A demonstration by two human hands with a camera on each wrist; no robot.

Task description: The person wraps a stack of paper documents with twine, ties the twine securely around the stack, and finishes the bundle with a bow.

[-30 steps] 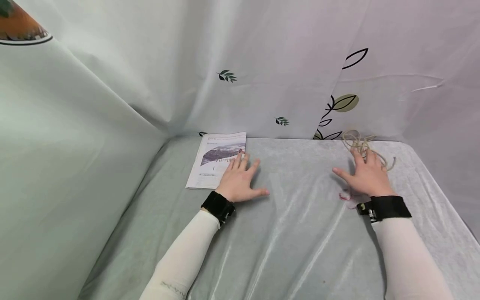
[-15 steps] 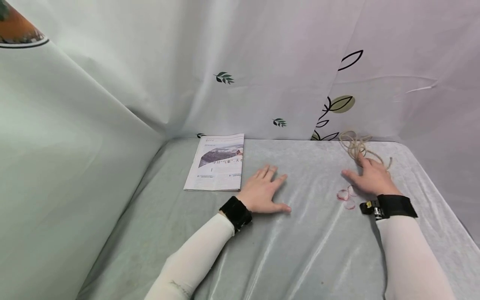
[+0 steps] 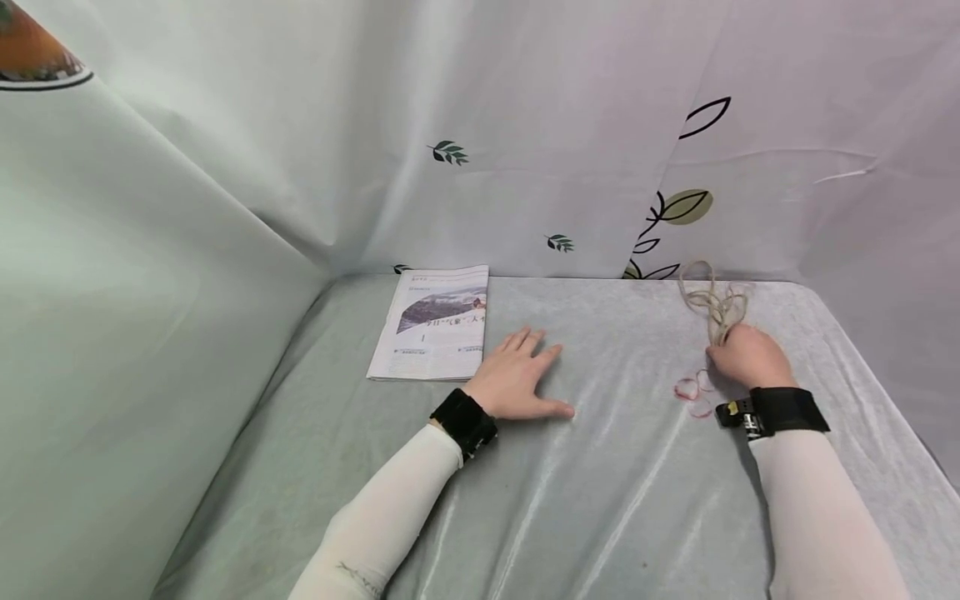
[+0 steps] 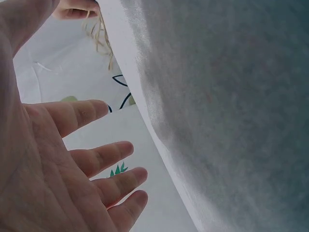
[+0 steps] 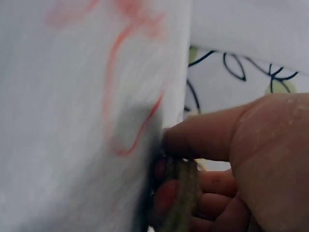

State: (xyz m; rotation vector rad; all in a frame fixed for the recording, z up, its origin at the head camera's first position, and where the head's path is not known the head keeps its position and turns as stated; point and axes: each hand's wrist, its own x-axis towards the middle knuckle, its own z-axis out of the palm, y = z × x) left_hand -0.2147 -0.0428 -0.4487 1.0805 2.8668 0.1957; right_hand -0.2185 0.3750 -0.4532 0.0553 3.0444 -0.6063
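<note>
Backdrop point(image 3: 562, 100): pale hanging cloth with printed leaf sprigs, behind and to the left of the newspaper point(image 3: 423, 350).
Bench point(image 3: 600, 333): covered in wrinkled, shiny grey cloth; the newspaper lies folded and flat at its far side, a mountain picture on its upper half.
Rope point(image 3: 717, 315): a loose tan bundle well to the right of the newspaper, loops fanning toward the backdrop, near end inside the right hand.
Right hand point(image 3: 752, 357): well to the right of the newspaper; its grip is closed, fingers curled in and thumb pressed over the strands, pinching the rope.
Left hand point(image 3: 517, 383): just beside the newspaper's near right corner, palm down; its grip is wide, fingers spread and thumb stretched out, holding nothing. Whether the fingertips touch the cloth I cannot tell.
Red loops point(image 3: 684, 394): thin and pinkish, right of the newspaper and nearer the person; blurred close up, so marks or bands cannot be told.
Changed in the right hand: half a second ago its fingers reached loosely over the rope; now they have gathered it, and the strands look drawn nearer the person.
Changed in the left hand: a second ago its fingers overlapped the newspaper; now they are beside it.
</note>
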